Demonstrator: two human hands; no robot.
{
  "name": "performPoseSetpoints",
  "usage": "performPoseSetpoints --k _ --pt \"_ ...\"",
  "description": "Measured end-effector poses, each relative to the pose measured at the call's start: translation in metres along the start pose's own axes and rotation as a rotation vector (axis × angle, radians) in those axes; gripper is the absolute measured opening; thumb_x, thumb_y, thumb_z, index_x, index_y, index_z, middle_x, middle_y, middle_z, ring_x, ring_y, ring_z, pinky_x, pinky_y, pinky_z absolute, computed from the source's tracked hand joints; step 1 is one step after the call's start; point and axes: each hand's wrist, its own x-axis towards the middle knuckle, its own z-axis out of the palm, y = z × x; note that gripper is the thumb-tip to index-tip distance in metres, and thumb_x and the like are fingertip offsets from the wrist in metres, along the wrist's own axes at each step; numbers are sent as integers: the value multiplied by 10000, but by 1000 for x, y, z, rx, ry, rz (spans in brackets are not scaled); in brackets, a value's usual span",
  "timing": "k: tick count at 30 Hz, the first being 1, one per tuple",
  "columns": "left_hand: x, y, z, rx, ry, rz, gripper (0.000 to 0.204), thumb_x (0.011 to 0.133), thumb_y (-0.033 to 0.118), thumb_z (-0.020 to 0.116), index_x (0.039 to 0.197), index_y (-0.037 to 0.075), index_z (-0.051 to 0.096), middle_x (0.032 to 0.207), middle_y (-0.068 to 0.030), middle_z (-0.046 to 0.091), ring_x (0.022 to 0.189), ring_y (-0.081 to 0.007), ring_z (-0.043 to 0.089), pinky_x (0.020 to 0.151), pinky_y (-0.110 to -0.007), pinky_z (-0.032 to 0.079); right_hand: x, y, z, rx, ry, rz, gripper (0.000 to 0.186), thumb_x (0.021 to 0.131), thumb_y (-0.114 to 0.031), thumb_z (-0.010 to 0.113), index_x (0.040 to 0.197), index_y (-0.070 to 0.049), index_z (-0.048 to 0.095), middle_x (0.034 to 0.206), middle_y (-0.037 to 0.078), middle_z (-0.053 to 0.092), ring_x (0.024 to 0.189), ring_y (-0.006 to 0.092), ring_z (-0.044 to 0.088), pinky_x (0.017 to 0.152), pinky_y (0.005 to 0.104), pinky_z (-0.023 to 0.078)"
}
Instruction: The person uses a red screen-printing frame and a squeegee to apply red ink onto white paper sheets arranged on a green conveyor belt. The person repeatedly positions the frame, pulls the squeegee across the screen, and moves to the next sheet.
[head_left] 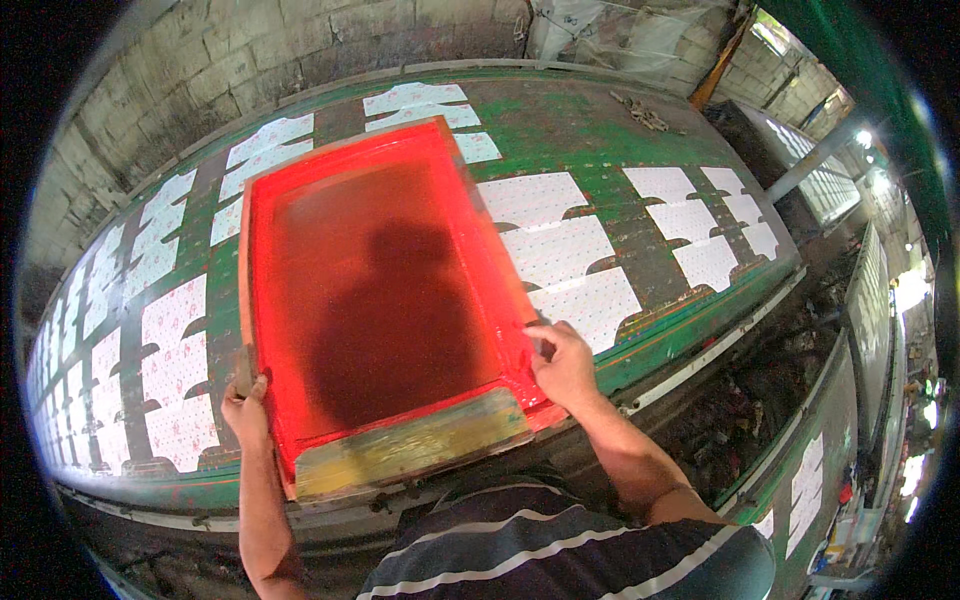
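Observation:
A large red screen printing frame (pixel 365 290) is tilted in front of me, between my two hands. Its mesh is dark red and glossy, and my shadow falls across it. A strip of worn yellowish-brown tape (pixel 420 440) covers its near end. My left hand (pixel 245 405) is closed on the frame's left edge near the lower corner. On the opposite side, my right hand (pixel 562 368) grips the right edge, thumb and fingers pinching the rim. Behind the frame, white patterned fabric pieces (pixel 560 250) lie flat in rows, some partly hidden by it.
The long green printing table (pixel 560 120) runs from left to right, with a rail (pixel 710 340) along its near edge. A block wall (pixel 240 60) stands behind it. A bunched cloth (pixel 645 112) lies at the far right. Another table (pixel 800 430) with fabric pieces stands to the right.

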Motion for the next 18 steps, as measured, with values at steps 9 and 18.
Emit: performPoseSetpoints --k 9,18 --pt "-127 43 190 108 40 83 232 936 69 888 1118 -34 788 1011 -69 806 907 -167 722 886 -353 583 23 188 -92 66 120 177 553 788 75 740 1292 -136 823 1028 151 759 934 341 744 836 452 596" --pt "-216 62 313 184 73 161 393 902 149 931 1215 -51 801 1006 -90 828 901 -168 730 871 -365 595 41 340 -162 194 81 166 389 1008 -111 841 1372 3 766 1281 150 816 1220 260 747 1075 417 587"
